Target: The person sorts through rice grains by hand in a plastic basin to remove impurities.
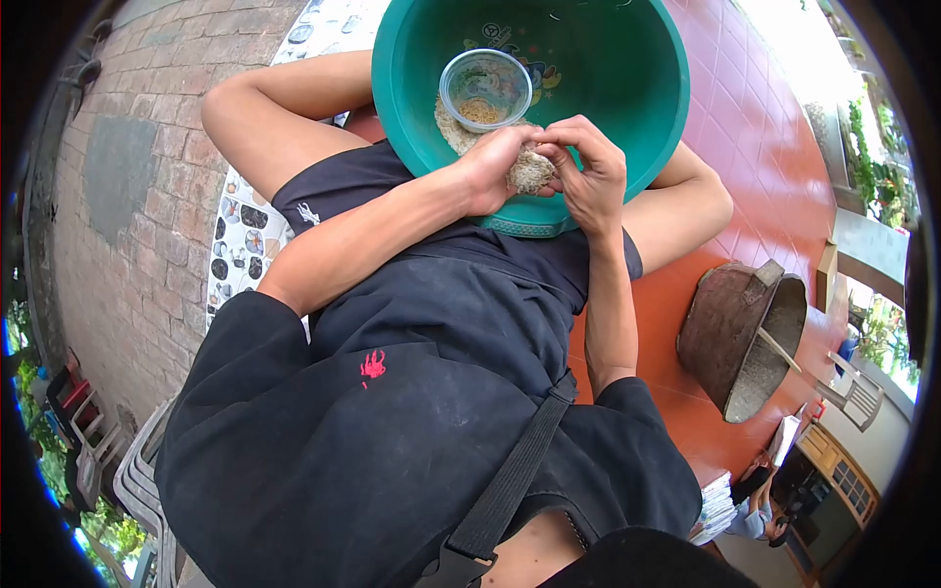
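Observation:
A green basin (392, 78) with a cartoon print on its bottom rests on my lap between my legs. My left hand (487, 174) is cupped over the basin's near edge, holding a handful of pale rice grains (531, 172). Beside it, my right hand (592, 174) is bent over the rice, thumb and fingertips pinched together at the handful; anything between them is too small to make out. Just past my left hand, a clear plastic cup (486, 71) with some brownish grains (478, 111) inside sits in the basin. More rice (451, 127) lies around the cup's base.
A large brown pot (730, 328) with a stick (779, 350) in it stands tilted in view on the red tiles (652, 333) at right. Brick paving (167, 69) and a pebble-patterned strip (240, 225) lie left. Chairs (93, 436) and another person (755, 514) are farther off.

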### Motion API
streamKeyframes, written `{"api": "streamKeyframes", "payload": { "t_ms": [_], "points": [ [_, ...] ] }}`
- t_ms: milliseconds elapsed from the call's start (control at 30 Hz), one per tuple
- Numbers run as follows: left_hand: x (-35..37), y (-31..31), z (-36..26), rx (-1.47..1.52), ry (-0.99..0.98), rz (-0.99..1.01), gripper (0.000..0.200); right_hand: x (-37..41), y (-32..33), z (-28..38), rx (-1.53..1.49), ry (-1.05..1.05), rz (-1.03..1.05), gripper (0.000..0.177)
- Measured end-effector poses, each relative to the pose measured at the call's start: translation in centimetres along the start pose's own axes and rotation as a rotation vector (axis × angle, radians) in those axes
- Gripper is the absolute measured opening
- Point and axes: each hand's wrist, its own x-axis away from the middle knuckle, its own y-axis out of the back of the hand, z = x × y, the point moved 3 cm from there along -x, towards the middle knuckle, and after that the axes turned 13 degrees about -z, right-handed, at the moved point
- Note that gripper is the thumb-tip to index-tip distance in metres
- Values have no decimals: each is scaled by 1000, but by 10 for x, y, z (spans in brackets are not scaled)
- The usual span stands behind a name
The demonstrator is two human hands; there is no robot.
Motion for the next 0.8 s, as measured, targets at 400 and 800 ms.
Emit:
{"api": "streamKeyframes", "payload": {
  "t_ms": [400,800],
  "points": [
    [11,-10,-6,24,-55,-40,35,-17,-29,-9,48,97,-55,20],
    [11,-10,-5,10,-63,-49,35,-13,-29,-13,43,9,-63,21]
  ]
}}
